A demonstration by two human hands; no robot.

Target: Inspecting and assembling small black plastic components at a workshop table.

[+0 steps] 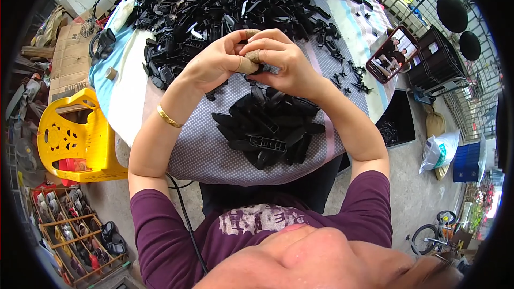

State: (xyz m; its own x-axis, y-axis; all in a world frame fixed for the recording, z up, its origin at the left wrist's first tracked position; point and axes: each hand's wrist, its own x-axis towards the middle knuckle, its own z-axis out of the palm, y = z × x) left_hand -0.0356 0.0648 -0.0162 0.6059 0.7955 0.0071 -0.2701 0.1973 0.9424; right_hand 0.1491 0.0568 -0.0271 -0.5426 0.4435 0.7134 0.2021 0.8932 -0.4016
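Note:
Over the middle of the table, my left hand (211, 64) and my right hand (289, 67) meet with fingers curled and pinched around a small black plastic piece (259, 69). Most of that piece is hidden by the fingers. Tan tape wraps several fingertips and thumbs. Just below the hands, towards me, lies a small heap of black plastic parts (270, 131), long and narrow with pointed ends. Beyond the hands spreads a much larger pile of similar black parts (203, 8), with a few whitish pieces among them.
A patterned cloth (190, 152) covers the round table. To the right are small black bits (356, 77) and a propped phone (392, 54). A tape roll (111, 73) sits left. A yellow chair (80, 139) and a shoe rack (69, 230) stand at the left; a black bin (436, 59) stands right.

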